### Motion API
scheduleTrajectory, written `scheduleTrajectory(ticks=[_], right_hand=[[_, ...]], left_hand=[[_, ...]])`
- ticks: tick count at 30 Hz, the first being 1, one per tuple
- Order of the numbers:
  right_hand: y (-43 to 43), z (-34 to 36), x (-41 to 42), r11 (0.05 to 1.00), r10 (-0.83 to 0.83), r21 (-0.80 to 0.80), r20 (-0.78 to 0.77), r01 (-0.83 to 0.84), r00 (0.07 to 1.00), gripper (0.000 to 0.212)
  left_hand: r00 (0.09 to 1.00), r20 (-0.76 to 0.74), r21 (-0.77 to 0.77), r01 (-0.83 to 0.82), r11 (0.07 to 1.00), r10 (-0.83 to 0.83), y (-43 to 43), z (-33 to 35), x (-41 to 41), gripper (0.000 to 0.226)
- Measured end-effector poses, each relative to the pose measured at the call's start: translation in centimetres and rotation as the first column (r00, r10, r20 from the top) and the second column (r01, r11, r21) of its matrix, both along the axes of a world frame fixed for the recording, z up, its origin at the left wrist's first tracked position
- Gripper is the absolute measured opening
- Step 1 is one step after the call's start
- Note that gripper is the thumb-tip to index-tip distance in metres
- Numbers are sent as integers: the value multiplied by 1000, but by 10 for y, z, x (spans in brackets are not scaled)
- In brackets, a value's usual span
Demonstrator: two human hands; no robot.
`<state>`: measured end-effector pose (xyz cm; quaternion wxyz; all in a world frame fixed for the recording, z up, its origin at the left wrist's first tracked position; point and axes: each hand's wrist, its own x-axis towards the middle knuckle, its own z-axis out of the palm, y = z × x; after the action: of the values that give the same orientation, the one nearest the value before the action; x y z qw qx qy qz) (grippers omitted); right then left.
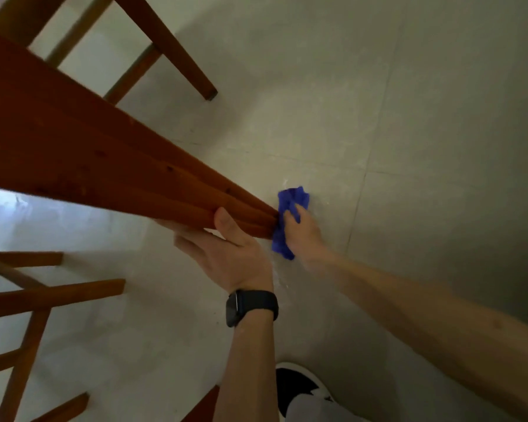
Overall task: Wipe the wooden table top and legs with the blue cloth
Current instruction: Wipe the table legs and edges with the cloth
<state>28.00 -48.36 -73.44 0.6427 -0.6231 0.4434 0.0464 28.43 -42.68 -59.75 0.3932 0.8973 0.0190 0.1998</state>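
pale floor tiles (409, 147) fill the room below the camera, dull and faintly streaked, with thin joints crossing them. nearest, at the bottom edge, a dark shoe with a white sole (299, 388) stands on the floor, and a bit of reddish wood shows just left of it. two bare forearms reach up from there. the left wrist wears a black watch (250, 307). the left hand (232, 254) holds the lower part of a wooden table leg (134, 178): the thumb lies over the near face and the fingers curl under it, so its grip is closed around the leg. the right hand (302, 233) is just beside it, at the foot of the same leg, with its grip closed on a bunched blue cloth (290, 214). the cloth is pressed against the end of the leg, close to the floor, and parts of it stick out above and below the fingers. the leg runs from that point up to the left edge of the view, growing wide and blurred. at the lower left stand the legs and rungs of a wooden stool or chair (43, 296). farthest off, at the top left, more wooden legs and rails (171, 47) reach down to the tiles.
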Motion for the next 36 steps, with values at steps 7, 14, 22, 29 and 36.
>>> scheduleTrajectory(ticks=[7,14,22,29,36], right_hand=[[50,20,-58,984,138,116,-35,-133,990,36],[41,58,-2,878,-254,394,-93,270,963,37],[10,130,-42,822,-255,515,-53,245,965,27],[33,233,-38,935,-202,336,251,111,947,46],[17,318,-66,949,292,-112,672,-296,681,56]], left_hand=[[994,-29,27,102,994,-101,15,4,-1,87],[975,-173,-28,140,990,-142,20,30,-15,77],[814,-564,-92,101,991,-135,40,69,-34,68],[619,-727,-362,22,932,-298,42,134,-44,57],[730,-484,-794,-134,593,-483,44,212,-42,59]])
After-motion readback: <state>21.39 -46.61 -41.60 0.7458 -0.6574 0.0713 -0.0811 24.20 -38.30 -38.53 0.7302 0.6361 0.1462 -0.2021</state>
